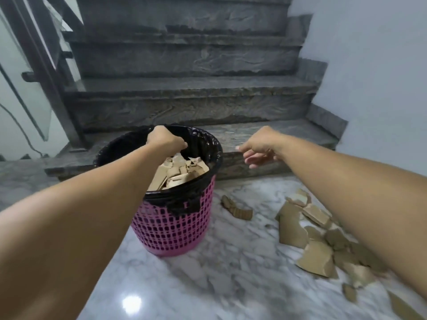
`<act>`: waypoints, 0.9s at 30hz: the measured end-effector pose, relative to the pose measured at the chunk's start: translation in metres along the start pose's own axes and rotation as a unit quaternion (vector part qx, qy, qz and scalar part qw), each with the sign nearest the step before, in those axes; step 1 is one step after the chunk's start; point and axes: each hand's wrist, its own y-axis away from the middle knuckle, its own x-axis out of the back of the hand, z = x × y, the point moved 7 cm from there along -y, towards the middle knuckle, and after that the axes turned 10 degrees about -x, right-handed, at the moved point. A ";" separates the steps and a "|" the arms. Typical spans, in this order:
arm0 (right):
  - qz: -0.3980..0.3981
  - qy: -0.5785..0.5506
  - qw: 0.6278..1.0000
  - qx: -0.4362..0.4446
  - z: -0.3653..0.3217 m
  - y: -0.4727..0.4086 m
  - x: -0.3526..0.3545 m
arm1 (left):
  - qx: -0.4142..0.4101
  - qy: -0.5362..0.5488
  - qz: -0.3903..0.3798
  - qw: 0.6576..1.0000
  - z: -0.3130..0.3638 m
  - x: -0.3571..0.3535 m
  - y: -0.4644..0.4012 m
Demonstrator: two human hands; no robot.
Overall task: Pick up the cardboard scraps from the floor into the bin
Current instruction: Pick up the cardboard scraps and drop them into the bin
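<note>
So there's only the head camera here, looking down at a marble floor (231, 262) at the foot of a grey stone staircase (184, 105).

The bin (172, 229) is a pink plastic mesh basket with a black bag liner (182, 202) folded over its rim. It stands upright on the floor, right in front of the lowest step. It's pretty full already, with a heap of cardboard pieces (180, 172) piled up to near the rim.

The left hand (165, 139) is over the far side of the bin's mouth, fingers curled down into a fist. It looks like it's gripping the liner at the far rim, but honestly the fingertips are hidden behind the hand, so I can't say for sure what it's got, if anything.

The right hand (258, 148) is up in the air to the right of the bin, just beside its rim and not touching it. Fingers are loose and spread a bit, holding nothing.

Still plenty of cardboard scraps (312, 236) on the floor: a big scattered bunch to the right of the bin, partly under the right forearm, plus a small loose scrap (238, 210) lying closer to the bin's base. A white wall (369, 65) runs along the right side.
</note>
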 end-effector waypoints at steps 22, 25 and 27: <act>0.049 0.172 0.942 -0.283 0.413 -0.061 0.184 | -0.100 -0.099 -0.398 0.907 0.071 -0.398 0.111; 0.064 0.148 0.944 -0.288 0.439 -0.069 0.190 | -0.120 -0.179 -0.399 0.891 0.069 -0.433 0.133; 0.070 0.160 0.940 -0.293 0.450 -0.076 0.190 | -0.083 -0.209 -0.387 0.894 0.060 -0.453 0.137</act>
